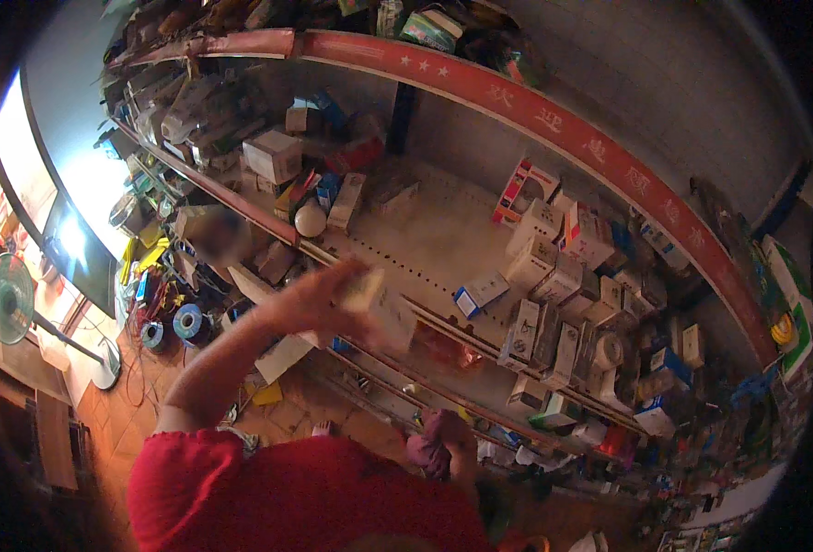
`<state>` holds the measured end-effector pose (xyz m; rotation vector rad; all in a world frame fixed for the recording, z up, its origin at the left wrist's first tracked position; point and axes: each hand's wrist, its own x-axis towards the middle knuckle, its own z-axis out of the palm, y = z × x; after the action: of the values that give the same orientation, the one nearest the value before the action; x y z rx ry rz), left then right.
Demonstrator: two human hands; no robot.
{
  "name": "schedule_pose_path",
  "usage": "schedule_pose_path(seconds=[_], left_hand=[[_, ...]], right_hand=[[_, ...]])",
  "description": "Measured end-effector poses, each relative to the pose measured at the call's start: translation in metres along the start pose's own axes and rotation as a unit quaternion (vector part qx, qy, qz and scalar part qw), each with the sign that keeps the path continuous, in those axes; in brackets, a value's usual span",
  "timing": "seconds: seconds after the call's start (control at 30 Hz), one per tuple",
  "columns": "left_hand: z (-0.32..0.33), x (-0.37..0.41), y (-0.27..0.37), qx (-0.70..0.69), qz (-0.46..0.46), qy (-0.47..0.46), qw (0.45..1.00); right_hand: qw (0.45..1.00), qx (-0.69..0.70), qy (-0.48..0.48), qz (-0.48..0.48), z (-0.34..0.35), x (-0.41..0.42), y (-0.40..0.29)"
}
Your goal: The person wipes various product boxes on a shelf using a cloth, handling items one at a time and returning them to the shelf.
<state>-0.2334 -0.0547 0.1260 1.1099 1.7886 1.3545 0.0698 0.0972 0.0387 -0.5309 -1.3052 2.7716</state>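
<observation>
My left hand [320, 300] reaches out over the front edge of a metal shelf and grips a small pale carton [387, 314]; both are blurred. A bunched mauve cloth [428, 445] is in my right hand [456, 433], low in front of my red shirt. Beyond the carton lies the dusty perforated shelf board [441, 214]. On it, a small white box with a blue end [482, 293] lies on its side. Further left, a round white lamp-like globe [310, 219] sits beside an upright narrow box [346, 201].
Stacked cartons [534, 259] crowd the shelf's right side. A red shelf fascia [551, 117] with writing runs overhead. Clutter and wire spools [188, 321] lie at left, near a standing fan [10, 298]. A person's blurred head [218, 236] appears near the lower shelf at left.
</observation>
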Motion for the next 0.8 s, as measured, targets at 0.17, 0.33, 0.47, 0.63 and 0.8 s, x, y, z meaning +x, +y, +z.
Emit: schedule_pose_path(seconds=[0.17,0.33,0.47,0.63,0.8], left_hand=[[0.076,-0.044,-0.058,-0.189,-0.062,-0.042,0.979],[0.133,-0.057,-0.115,-0.538,-0.085,0.030,0.838],[0.162,-0.053,-0.069,-0.542,-0.098,0.135,0.824],[0.169,-0.053,-0.068,-0.622,-0.088,0.079,0.774],[0.160,-0.043,-0.081,-0.545,-0.170,0.112,0.813]], right_hand=[[0.990,0.013,0.015,-0.141,-0.012,0.016,0.026],[0.916,-0.164,0.134,-0.342,0.019,0.044,-0.005],[0.858,-0.343,0.078,-0.374,0.050,0.059,-0.015],[0.800,-0.437,0.050,-0.407,0.025,0.049,0.016],[0.858,-0.394,0.073,-0.321,-0.002,0.013,0.033]])
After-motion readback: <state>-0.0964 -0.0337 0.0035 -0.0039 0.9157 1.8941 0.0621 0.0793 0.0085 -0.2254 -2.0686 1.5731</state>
